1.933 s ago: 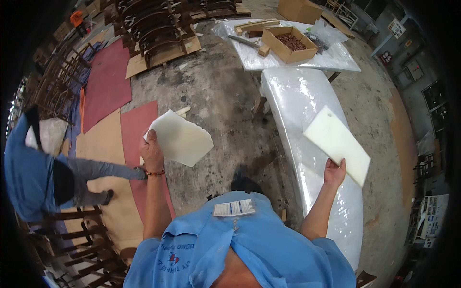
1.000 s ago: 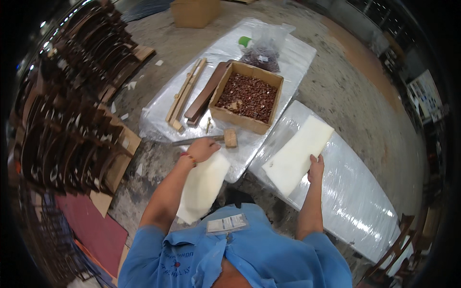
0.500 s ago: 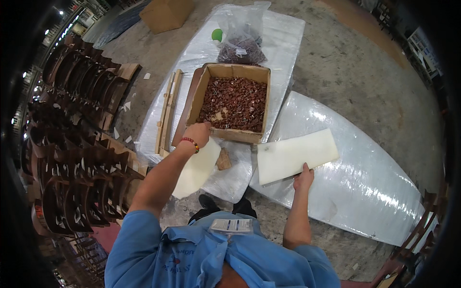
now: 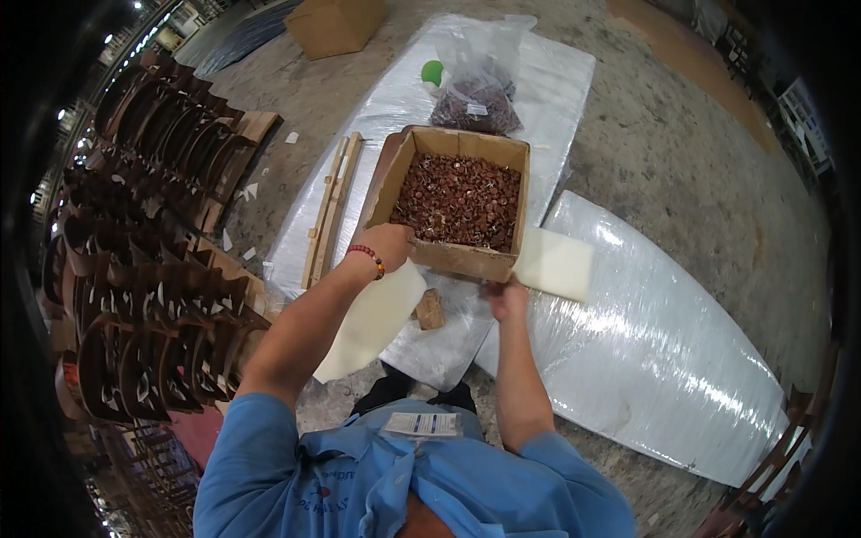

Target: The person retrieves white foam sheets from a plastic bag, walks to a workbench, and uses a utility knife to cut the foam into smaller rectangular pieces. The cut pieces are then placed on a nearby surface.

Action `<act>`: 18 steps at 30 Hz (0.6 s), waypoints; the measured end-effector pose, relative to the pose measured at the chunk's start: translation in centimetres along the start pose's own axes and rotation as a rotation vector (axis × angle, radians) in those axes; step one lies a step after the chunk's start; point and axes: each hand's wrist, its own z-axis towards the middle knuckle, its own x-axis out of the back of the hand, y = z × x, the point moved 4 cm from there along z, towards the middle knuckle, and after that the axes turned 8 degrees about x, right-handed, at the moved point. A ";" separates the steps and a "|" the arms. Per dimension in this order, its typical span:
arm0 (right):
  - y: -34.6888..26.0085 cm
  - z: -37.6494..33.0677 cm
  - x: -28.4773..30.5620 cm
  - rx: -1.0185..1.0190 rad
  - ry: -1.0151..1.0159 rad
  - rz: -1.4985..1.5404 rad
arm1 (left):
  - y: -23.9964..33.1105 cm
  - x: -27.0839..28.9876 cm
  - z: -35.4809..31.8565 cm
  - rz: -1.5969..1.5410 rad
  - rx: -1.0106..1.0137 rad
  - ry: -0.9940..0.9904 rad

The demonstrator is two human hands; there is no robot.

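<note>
A cardboard box (image 4: 466,260) full of small reddish-brown round pieces with metal bits (image 4: 457,202) stands in front of me. My left hand (image 4: 387,244) is closed on its near left corner. At its near right corner, my right hand (image 4: 509,300) grips the near edge of a white foam sheet (image 4: 560,264); the fingertips are hidden beneath the box. That sheet sticks out to the right of the box, its left part covered by it. A second pale foam sheet (image 4: 372,323) hangs or lies below my left hand. A small wood block (image 4: 430,309) lies just nearer than the box.
Plastic-wrapped flat panels (image 4: 655,350) lie under the box and to the right. Behind it stands a clear bag of brown pieces (image 4: 475,103) beside a green round thing (image 4: 432,72). Wooden strips (image 4: 332,211) lie left of the box; stacked curved brown parts (image 4: 170,134) line the left.
My right hand has moved left with the foam sheet, whose left part is now hidden by the box. The left hand keeps its hold on the box corner. The view has shifted slightly.
</note>
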 end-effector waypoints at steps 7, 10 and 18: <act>0.7 -2.9 -1.8 -0.513 -0.458 0.142 | -1.4 -2.4 -0.8 -0.092 0.027 0.030; -3.0 -6.5 -0.1 -0.468 -0.270 -0.260 | -2.3 -2.7 -3.3 -0.296 0.001 0.119; -7.3 -19.4 -8.7 0.126 -0.604 -0.611 | 3.8 -2.7 -5.5 -0.916 -0.271 0.126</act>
